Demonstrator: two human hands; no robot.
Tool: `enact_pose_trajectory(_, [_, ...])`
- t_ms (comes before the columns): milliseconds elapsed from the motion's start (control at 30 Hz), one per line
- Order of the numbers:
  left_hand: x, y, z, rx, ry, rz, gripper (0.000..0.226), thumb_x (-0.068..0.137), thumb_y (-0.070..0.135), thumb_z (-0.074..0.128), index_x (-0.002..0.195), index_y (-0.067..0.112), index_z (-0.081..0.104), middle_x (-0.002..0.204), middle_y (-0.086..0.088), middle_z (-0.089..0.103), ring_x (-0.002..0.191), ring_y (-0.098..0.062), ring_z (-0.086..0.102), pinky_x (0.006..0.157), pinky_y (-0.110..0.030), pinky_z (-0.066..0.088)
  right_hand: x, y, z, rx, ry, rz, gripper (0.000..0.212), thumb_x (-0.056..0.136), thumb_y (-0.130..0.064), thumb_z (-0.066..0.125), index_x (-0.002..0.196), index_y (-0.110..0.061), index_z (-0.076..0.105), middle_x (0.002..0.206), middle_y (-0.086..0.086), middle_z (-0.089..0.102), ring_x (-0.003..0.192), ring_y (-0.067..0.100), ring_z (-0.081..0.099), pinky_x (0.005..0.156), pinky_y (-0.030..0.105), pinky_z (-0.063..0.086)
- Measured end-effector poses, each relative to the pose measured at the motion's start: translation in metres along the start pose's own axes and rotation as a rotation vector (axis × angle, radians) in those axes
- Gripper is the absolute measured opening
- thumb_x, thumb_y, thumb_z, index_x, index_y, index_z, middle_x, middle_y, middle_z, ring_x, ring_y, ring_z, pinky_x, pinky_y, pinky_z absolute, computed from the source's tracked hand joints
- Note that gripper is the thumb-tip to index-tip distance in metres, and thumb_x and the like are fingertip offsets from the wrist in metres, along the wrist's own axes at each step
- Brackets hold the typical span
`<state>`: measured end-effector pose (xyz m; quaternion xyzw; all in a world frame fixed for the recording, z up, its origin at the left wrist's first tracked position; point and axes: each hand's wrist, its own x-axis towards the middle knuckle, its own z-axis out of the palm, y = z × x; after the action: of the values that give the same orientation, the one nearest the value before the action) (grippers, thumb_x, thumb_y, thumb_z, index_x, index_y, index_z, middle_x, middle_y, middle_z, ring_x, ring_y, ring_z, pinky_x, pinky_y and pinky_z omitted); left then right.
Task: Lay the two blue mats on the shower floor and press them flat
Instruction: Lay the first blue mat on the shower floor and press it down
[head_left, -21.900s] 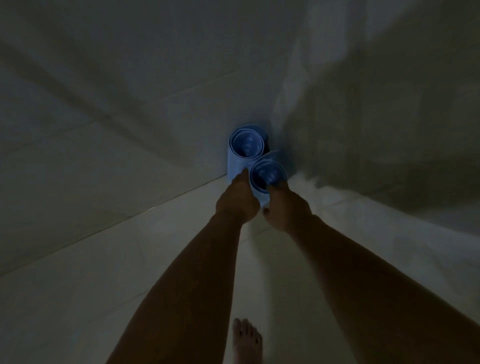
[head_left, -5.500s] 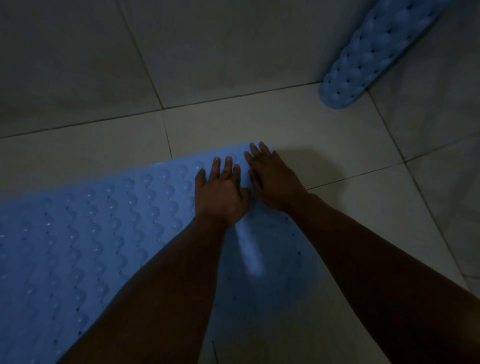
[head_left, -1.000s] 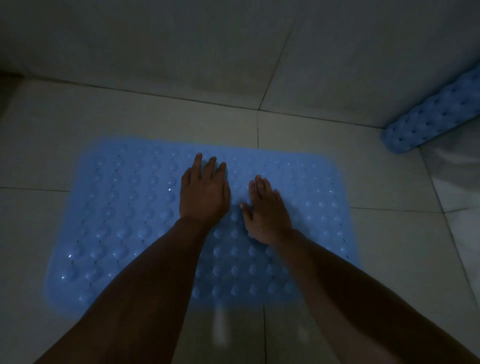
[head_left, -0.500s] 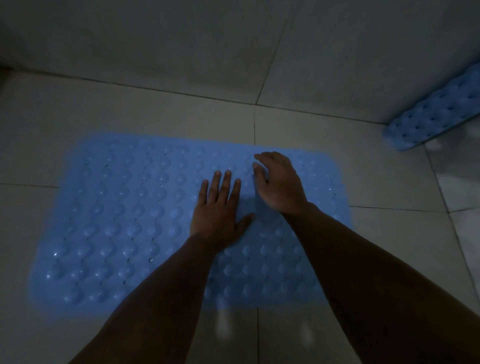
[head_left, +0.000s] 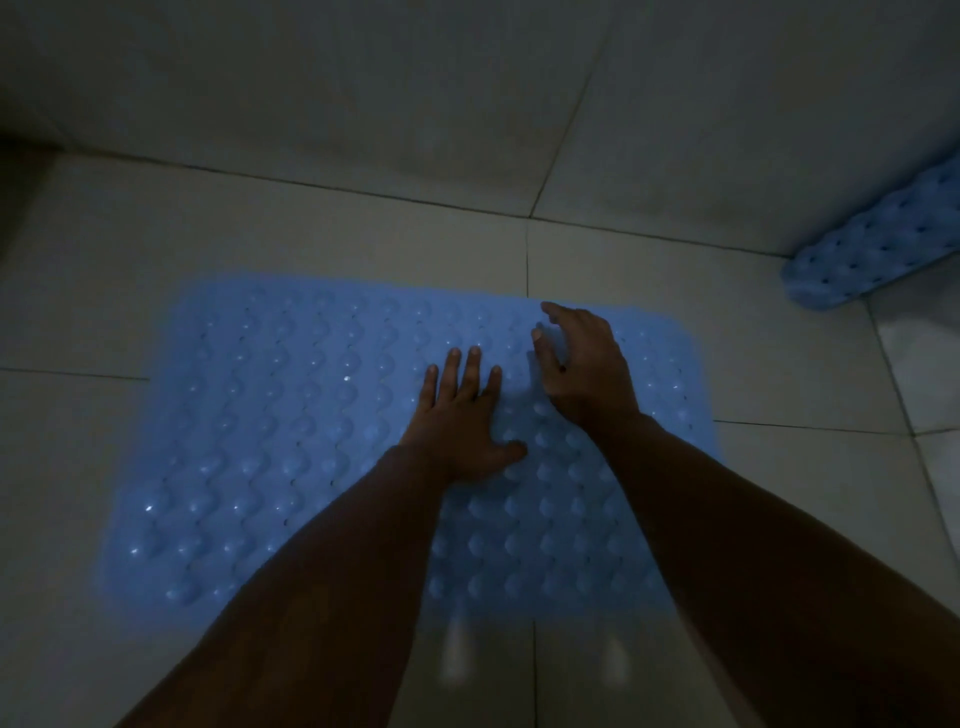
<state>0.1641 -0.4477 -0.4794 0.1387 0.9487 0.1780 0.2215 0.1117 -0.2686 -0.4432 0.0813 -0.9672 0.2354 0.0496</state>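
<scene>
The left hand (head_left: 460, 423) lies palm down on the unrolled mat (head_left: 291, 441), fingers straight and slightly spread, thumb out to the side, pressing the bumpy surface near the mat's middle. The right hand (head_left: 584, 371) sits just beside it, a little farther forward near the mat's far edge; its fingers are loosely bent and hold nothing, and in the dim light I cannot tell whether the fingertips touch the mat or hover just above it. Both bare forearms reach in from the bottom of the view and cross over the near part of the mat.

The unrolled mat is blue, covered in rows of raised bumps and small holes, and lies spread on the tiled shower floor (head_left: 322, 234), parallel to the wall (head_left: 311, 83). The rolled mat (head_left: 872, 249), also blue and bumpy, lies well apart at the right, in the corner where floor and wall meet, partly cut off by the edge of the view.
</scene>
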Motion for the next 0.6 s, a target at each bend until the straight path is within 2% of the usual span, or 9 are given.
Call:
enact_pose_trajectory(67, [-0.003,-0.003,-0.025,-0.171,-0.007,-0.045,0.082,0.097,0.059,0.05,0.162,0.022,0.018,0.171,-0.01,0.004,0.158,-0.03,0.001,0.127,-0.048,0.01,0.007,-0.014,-0.009,0.025,-0.078,0.094,0.05,0.1,-0.045,0.044,0.14,-0.017,0.056,0.134,0.006,0.062,0.128,0.026,0.051,0.107,0.043,0.043])
enact_pose_trajectory(133, [-0.014,-0.012,-0.045,-0.219,0.17,-0.068,0.062,0.099,0.042,0.054,0.156,0.024,0.037,0.164,-0.009,0.033,0.153,-0.031,0.026,0.12,-0.047,0.033,0.014,-0.03,-0.014,0.008,-0.167,0.146,0.047,0.102,-0.046,0.043,0.14,-0.021,0.055,0.136,0.006,0.06,0.129,0.027,0.051,0.108,0.047,0.043])
enact_pose_trajectory(167, [-0.02,-0.019,-0.051,-0.2,0.266,-0.073,0.056,0.098,0.037,0.052,0.151,0.022,0.045,0.158,-0.008,0.043,0.151,-0.032,0.029,0.117,-0.048,0.037,0.016,-0.038,-0.012,-0.011,-0.206,0.143,0.047,0.102,-0.045,0.043,0.14,-0.021,0.055,0.136,0.008,0.06,0.128,0.029,0.053,0.107,0.048,0.044])
enact_pose_trajectory(233, [-0.031,-0.036,-0.057,-0.152,0.37,-0.092,0.058,0.092,0.036,0.043,0.145,0.014,0.054,0.15,-0.01,0.053,0.15,-0.036,0.031,0.117,-0.049,0.035,0.013,-0.055,-0.004,-0.028,-0.259,0.128,0.047,0.102,-0.043,0.043,0.141,-0.02,0.055,0.136,0.011,0.06,0.127,0.032,0.055,0.107,0.049,0.044])
enact_pose_trajectory(300, [-0.038,-0.055,-0.059,-0.077,0.41,-0.114,0.061,0.09,0.034,0.041,0.143,0.009,0.055,0.149,-0.014,0.054,0.15,-0.04,0.03,0.12,-0.053,0.031,-0.002,-0.073,0.012,-0.007,-0.257,0.109,0.049,0.1,-0.042,0.042,0.141,-0.019,0.056,0.137,0.011,0.059,0.128,0.032,0.054,0.108,0.047,0.043])
enact_pose_trajectory(367, [-0.044,-0.071,-0.061,-0.009,0.423,-0.143,0.054,0.096,0.031,0.046,0.146,0.01,0.053,0.153,-0.014,0.05,0.152,-0.039,0.025,0.121,-0.055,0.028,-0.017,-0.091,0.034,-0.011,-0.259,0.058,0.053,0.1,-0.041,0.04,0.146,-0.015,0.051,0.145,0.012,0.054,0.139,0.032,0.045,0.114,0.045,0.037])
enact_pose_trajectory(433, [-0.051,-0.083,-0.061,0.027,0.426,-0.169,0.053,0.098,0.03,0.049,0.149,0.012,0.049,0.157,-0.013,0.044,0.154,-0.038,0.019,0.122,-0.055,0.025,-0.028,-0.108,0.059,-0.032,-0.339,0.025,0.061,0.105,-0.044,0.035,0.157,-0.012,0.031,0.163,0.011,0.032,0.154,0.029,0.02,0.124,0.046,0.021])
enact_pose_trajectory(500, [-0.057,-0.092,-0.061,0.047,0.45,-0.184,0.055,0.098,0.03,0.049,0.15,0.013,0.047,0.159,-0.013,0.042,0.155,-0.038,0.017,0.122,-0.056,0.025,-0.038,-0.118,0.084,-0.076,-0.41,0.036,0.072,0.105,-0.053,0.025,0.161,-0.011,0.009,0.17,0.009,0.005,0.158,0.025,-0.003,0.127,0.05,0.006])
enact_pose_trajectory(600, [-0.063,-0.103,-0.056,0.078,0.474,-0.178,0.056,0.098,0.03,0.049,0.151,0.013,0.045,0.159,-0.014,0.04,0.155,-0.038,0.016,0.121,-0.056,0.026,-0.053,-0.12,0.108,-0.235,-0.364,-0.016,0.087,0.098,-0.064,0.015,0.161,-0.005,0.0,0.17,0.014,-0.003,0.157,0.028,-0.009,0.126,0.054,0.004])
